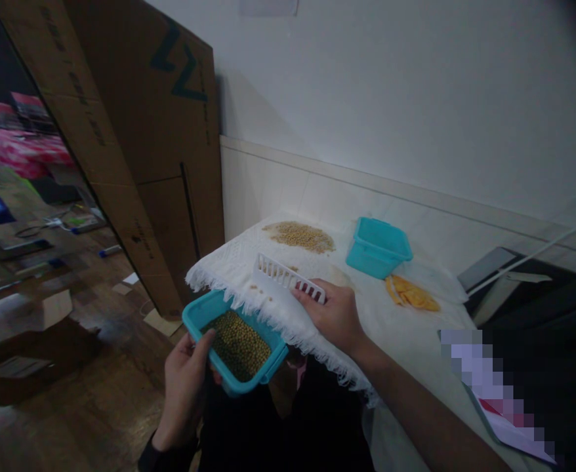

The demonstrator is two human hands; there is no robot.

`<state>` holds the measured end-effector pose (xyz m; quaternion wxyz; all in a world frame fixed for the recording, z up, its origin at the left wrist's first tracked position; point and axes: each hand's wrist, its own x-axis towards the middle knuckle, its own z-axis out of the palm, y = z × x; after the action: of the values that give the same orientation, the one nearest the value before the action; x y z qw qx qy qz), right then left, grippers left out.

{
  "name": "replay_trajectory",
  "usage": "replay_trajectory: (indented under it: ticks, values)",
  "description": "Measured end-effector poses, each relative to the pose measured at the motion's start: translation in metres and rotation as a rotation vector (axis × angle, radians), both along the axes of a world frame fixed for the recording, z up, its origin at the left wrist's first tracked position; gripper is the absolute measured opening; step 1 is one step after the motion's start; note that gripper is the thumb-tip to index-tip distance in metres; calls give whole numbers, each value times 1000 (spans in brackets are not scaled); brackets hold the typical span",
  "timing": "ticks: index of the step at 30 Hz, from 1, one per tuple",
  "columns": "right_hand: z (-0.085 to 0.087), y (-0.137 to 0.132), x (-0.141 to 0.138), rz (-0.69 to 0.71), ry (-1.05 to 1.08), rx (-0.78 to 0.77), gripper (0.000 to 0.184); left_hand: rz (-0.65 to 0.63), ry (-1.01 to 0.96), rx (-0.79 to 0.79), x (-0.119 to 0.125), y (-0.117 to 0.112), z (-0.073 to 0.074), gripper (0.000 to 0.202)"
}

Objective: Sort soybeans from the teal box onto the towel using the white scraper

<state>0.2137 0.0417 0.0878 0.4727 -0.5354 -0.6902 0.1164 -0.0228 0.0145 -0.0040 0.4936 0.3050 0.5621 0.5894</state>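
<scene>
While the left hand (184, 380) curls closed around the near rim of a teal tub (233, 347) full of beans, it holds the tub just below the fringed edge of a white cloth (248, 278), seemingly placed to catch what slides off. The right hand (334, 314) is closed on a white slotted scraper (288, 278), pressed against the cloth beside a few loose beans. Farther back lie a bean pile (300, 236), a second teal tub (377, 247) and yellow scraps (411, 293).
</scene>
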Motion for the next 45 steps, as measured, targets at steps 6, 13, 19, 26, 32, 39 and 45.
replay_trajectory:
  ticks: [6,13,19,26,32,39,45]
  values:
    - [12,1,21,-107,-50,42,28,12,-40,-16,0,0,-3,41]
    - [3,24,80,-405,-151,124,34,59,-63,-37,1,1,0,43]
    - [-4,26,77,-355,-169,84,31,35,-66,-30,0,0,-1,40]
    - [0,15,76,-350,-129,63,32,57,-63,-34,2,2,1,41]
    - [5,8,75,-365,-134,65,29,57,-31,-40,3,2,4,43]
    - [11,3,77,-387,-171,79,26,60,-31,-58,4,-2,9,38]
    - [14,1,81,-375,-172,93,29,75,-19,-83,4,0,11,36]
